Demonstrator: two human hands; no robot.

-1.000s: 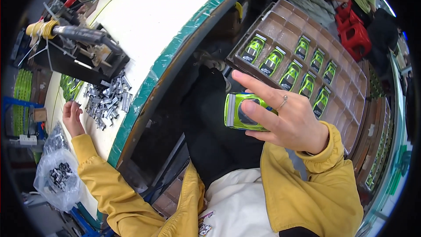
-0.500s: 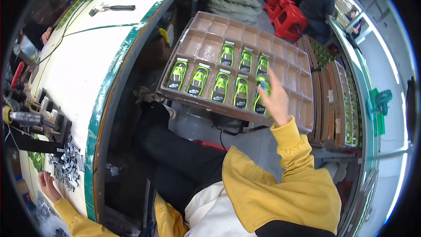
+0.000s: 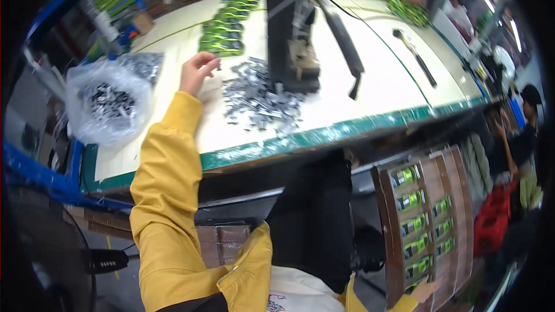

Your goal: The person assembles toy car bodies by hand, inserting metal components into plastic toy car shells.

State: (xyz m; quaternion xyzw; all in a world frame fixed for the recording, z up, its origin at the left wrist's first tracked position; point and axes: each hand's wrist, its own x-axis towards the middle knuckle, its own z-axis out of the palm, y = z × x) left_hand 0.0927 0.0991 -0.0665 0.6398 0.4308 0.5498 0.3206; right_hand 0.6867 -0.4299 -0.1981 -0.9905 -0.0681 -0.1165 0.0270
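Note:
My left hand [image 3: 198, 72] reaches out over the pale table [image 3: 370, 95] in a yellow sleeve, fingers loosely bent and nothing seen in them. It sits between a stack of green-and-black pieces [image 3: 222, 36] just beyond it and a heap of small grey metal clips [image 3: 254, 103] to its right. Only a sliver of my right hand [image 3: 428, 290] shows at the bottom edge, by the near end of a brown compartment tray [image 3: 384, 228]. Several green pieces [image 3: 411, 199] lie in the tray. What the right hand holds is hidden.
A black press-like fixture [image 3: 295, 40] stands behind the clips. A clear bag of metal parts [image 3: 107, 104] sits at the table's left end and a long-handled tool [image 3: 413, 52] lies at the far right. A fan [image 3: 46, 254] is lower left. Other people [image 3: 523, 138] work on the right.
My view has swung from the tray back to the table. My right hand has left the tray's green pieces and dropped to the bottom edge. My left hand stays by the clips.

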